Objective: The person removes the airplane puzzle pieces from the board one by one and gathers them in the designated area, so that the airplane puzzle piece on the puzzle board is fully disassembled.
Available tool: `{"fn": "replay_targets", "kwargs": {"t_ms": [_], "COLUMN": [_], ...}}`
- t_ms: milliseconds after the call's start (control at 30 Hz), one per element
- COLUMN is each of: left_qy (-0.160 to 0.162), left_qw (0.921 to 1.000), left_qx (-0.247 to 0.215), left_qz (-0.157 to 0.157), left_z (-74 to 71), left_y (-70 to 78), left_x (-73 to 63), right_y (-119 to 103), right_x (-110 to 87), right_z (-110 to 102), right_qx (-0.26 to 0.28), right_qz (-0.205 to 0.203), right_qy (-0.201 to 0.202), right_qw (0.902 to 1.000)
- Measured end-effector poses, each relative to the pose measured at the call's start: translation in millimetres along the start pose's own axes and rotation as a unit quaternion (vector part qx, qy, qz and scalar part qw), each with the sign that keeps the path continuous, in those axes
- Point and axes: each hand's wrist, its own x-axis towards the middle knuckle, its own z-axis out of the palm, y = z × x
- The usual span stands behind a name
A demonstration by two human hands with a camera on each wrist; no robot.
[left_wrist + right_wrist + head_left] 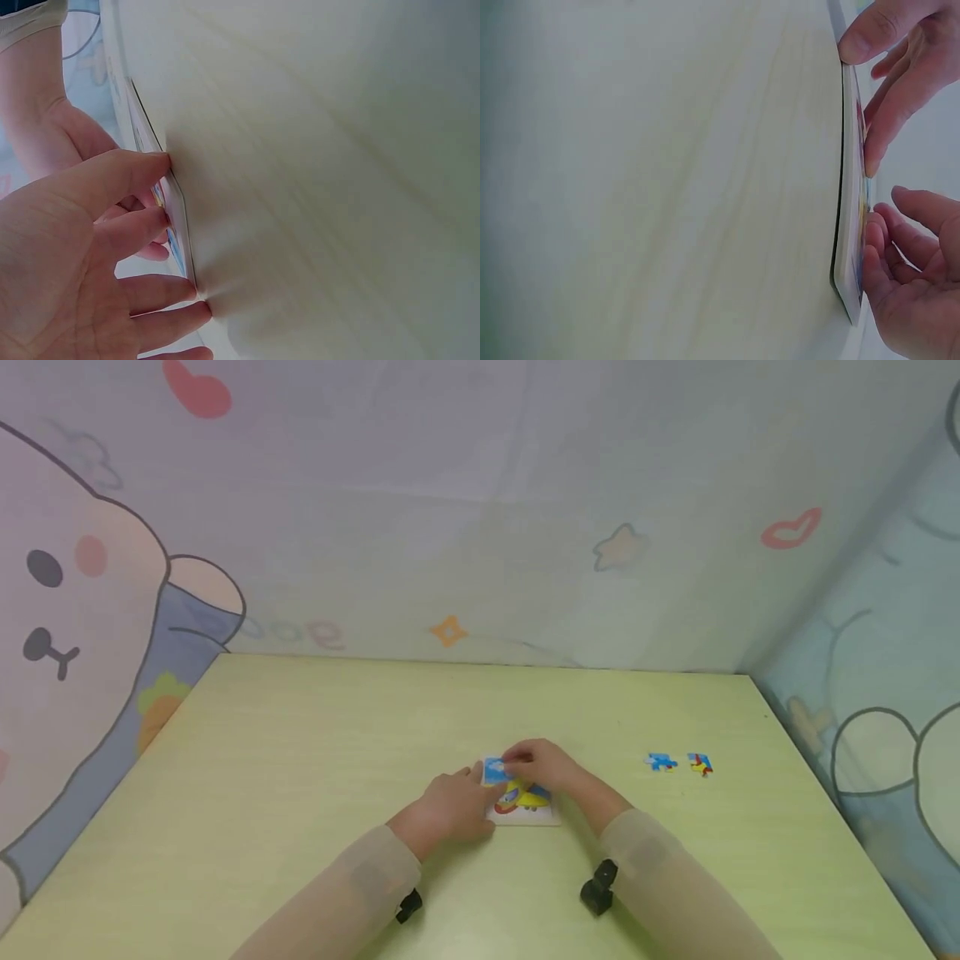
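Note:
A small jigsaw puzzle board [525, 818], white-edged with a blue and yellow picture, lies flat on the table between both hands. My left hand [459, 806] is at its left side. In the left wrist view that hand's thumb [142, 169] and spread fingers touch the board's edge and top. My right hand [551, 766] reaches over the upper part, fingertips down on the blue area of the picture. In the right wrist view its thumb [922, 206] stands raised off the board, and no loose piece shows between thumb and fingers. The fingers cover part of the picture.
Two loose puzzle pieces lie to the right on the pale wooden table [315, 735]: a blue one [662, 762] and a blue, red and yellow one [701, 764]. Behind the table hangs a cartoon-printed cloth [480, 527]. Black wrist cameras [597, 889] sit by the sleeves.

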Motion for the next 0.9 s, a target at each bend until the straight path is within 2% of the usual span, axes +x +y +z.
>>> {"fn": "replay_targets", "kwargs": {"t_ms": [100, 200, 367, 633, 900], "left_qy": [-0.001, 0.0, 0.001, 0.005, 0.01], "left_qw": [1.0, 1.0, 0.9999, 0.9996, 0.9995], "left_qx": [-0.003, 0.004, 0.016, 0.028, 0.03], "left_qz": [0.002, 0.005, 0.003, 0.001, 0.003], "left_z": [2.0, 3.4, 3.5, 2.8, 8.8], "left_y": [-0.3, 0.3, 0.9, -2.9, -5.5], "left_x": [1.2, 2.6, 3.2, 1.2, 4.0], "right_y": [0, -2, -9, -14, -8], "right_x": [-0.7, -2.5, -4.4, -5.8, -1.1], "right_z": [2, 4, 5, 6, 8], "right_qx": [-0.004, -0.023, -0.04, -0.008, 0.025], "right_qz": [0.02, 0.018, 0.016, 0.022, 0.033], "right_qy": [0.021, 0.037, 0.036, 0.001, 0.017], "right_qw": [0.9996, 0.9989, 0.9984, 0.9997, 0.999]}}
